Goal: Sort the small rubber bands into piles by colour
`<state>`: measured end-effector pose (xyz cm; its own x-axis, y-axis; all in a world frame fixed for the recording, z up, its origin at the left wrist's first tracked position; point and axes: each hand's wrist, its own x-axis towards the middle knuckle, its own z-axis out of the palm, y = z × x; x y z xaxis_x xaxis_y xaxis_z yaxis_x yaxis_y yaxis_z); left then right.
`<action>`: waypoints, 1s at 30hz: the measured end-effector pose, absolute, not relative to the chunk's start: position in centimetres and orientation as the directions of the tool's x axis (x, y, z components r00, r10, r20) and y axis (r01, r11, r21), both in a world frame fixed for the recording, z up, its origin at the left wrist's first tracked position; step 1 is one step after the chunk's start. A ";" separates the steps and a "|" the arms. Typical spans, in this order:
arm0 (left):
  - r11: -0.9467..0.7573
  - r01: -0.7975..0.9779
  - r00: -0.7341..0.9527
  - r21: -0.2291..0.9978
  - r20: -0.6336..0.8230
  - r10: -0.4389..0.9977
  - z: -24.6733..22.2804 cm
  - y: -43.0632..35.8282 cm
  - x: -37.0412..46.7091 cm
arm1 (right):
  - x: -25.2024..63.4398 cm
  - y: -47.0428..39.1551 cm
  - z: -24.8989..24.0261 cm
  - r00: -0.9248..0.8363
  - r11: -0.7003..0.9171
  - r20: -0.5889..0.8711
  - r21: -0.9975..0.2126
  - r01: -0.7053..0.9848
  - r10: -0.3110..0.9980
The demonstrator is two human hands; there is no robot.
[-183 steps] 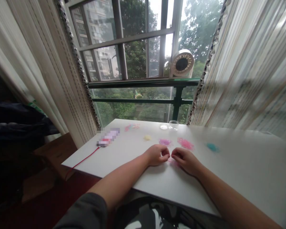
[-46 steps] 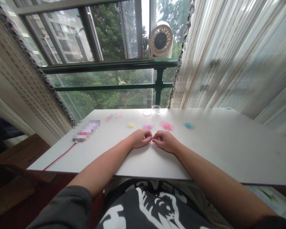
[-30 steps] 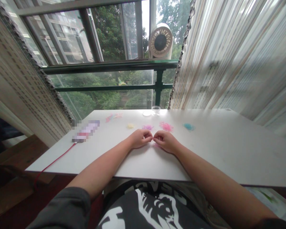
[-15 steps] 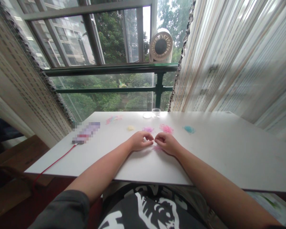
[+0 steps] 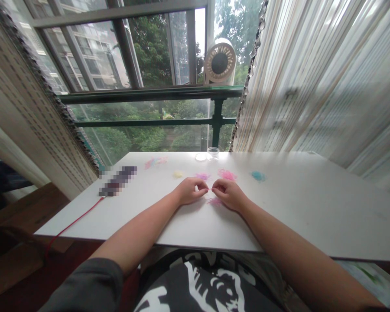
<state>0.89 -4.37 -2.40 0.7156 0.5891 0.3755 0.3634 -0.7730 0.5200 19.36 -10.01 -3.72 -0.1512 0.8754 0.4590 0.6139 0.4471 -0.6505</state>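
Observation:
Between their fingertips, my left hand [image 5: 192, 190] and my right hand [image 5: 228, 193] pinch a thin pink rubber band [image 5: 210, 189], stretched across a small gap. Both hands are closed and rest low over the white table [image 5: 295, 208]. Just below the right fingers lies a loose pink-purple pile of rubber bands [image 5: 215, 201], partly covered by that hand. Beyond the left hand is a purple pile [image 5: 202, 177], and beyond the right a brighter pink pile [image 5: 227, 174].
Farther out lie a yellow pile [image 5: 178, 174], a blue pile [image 5: 258, 175] and a mixed-colour pile [image 5: 155, 162]. A clear round tub [image 5: 213, 153] and its lid [image 5: 200, 157] stand at the back edge. A blurred-out device [image 5: 117, 181] with a red cable [image 5: 74, 220] is at left.
The fingertips have closed into pinches, and a pink band now shows stretched between them. The blurred device's surface has turned darker. The piles have not moved.

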 end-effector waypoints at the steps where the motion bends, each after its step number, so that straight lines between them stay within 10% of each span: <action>1: -0.772 0.364 0.714 0.520 0.376 0.590 -2.4 -4.4 0.9 | 19.4 -10.0 -3.8 -0.150 0.446 0.458 -0.654 0.611 0.876; 30: -0.785 0.363 0.717 0.502 0.387 0.580 -2.7 -4.2 0.5 | 20.0 -9.5 -4.3 -0.134 0.433 0.450 -0.668 0.605 0.883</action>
<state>0.52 -4.18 -2.67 0.7171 0.5798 0.3868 0.3633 -0.7846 0.5024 19.99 -9.52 -4.32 -0.1343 0.8828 0.4501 0.6050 0.4328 -0.6684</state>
